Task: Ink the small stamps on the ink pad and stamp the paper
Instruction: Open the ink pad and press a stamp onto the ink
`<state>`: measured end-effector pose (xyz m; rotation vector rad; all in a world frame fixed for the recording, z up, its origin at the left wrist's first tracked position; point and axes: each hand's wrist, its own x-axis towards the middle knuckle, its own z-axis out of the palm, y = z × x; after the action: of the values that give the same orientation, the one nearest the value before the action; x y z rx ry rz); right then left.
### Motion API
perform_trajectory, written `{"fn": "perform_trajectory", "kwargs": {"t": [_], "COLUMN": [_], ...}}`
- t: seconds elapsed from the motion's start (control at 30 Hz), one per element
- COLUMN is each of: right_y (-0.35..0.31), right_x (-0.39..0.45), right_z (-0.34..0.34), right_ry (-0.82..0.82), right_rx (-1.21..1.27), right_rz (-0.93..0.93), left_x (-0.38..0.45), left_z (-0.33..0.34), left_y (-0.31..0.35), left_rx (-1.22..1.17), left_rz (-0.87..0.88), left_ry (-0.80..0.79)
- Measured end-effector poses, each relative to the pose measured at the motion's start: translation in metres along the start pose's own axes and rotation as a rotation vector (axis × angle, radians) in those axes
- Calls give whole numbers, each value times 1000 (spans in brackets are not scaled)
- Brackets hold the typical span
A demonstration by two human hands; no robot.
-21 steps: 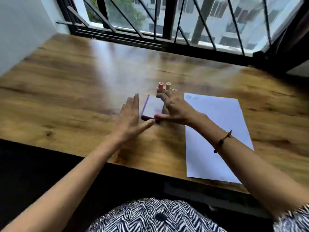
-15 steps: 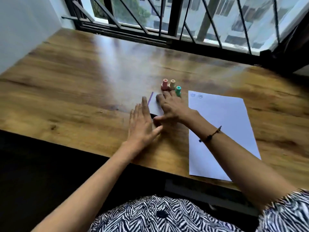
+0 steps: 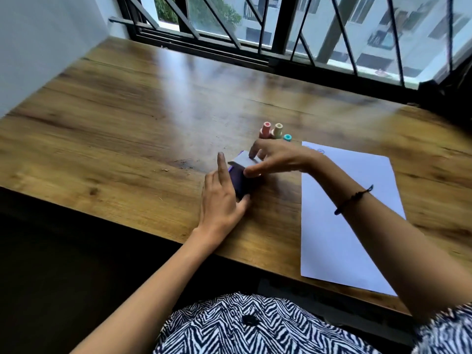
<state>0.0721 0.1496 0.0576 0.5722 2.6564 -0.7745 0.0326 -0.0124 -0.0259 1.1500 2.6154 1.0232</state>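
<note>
At the window-side worktop (image 3: 127, 123), the left hand (image 3: 221, 200) braces the ink pad (image 3: 238, 183) with straight fingers. The right hand (image 3: 277, 159) has its grip pinching the lid (image 3: 244, 159) up. Three small stamps (image 3: 277, 130) wait beyond, and the paper (image 3: 344, 221) is barely marked, so most of the stamping likely lies ahead.

The ink pad (image 3: 240, 183) lies on the table (image 3: 127, 123), right of centre and towards the front edge. Its lid (image 3: 244, 160) is raised over the pad's far end, pinched between thumb and fingers of the right hand (image 3: 278, 159). The left hand (image 3: 221, 200) rests flat against the pad's left side. Three small stamps (image 3: 277, 131) stand upright in a row just behind the pad. The paper (image 3: 339, 226) lies right of the pad, its near edge at the table's front edge. A window (image 3: 281, 29) runs behind the table.
</note>
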Motion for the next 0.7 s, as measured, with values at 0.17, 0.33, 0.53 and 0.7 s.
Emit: {"fn": "perform_trajectory", "kwargs": {"t": [0.17,0.33,0.53,0.7], "right_y": [-11,-20,-38,-29], "right_x": [13,46,80,74], "right_z": [-40,-66,-33,-36], "right_ry": [-126,174,224,386], "right_rx": [209,205,465,255], "right_rz": [17,70,134,126], "left_x": [2,4,6,16], "left_z": [-12,-18,-25,-32], "left_y": [-10,-13,-16,-15], "left_rx": [-13,9,9,-1], "left_rz": [14,45,38,85], "left_ry": [-61,-117,-145,-111]}}
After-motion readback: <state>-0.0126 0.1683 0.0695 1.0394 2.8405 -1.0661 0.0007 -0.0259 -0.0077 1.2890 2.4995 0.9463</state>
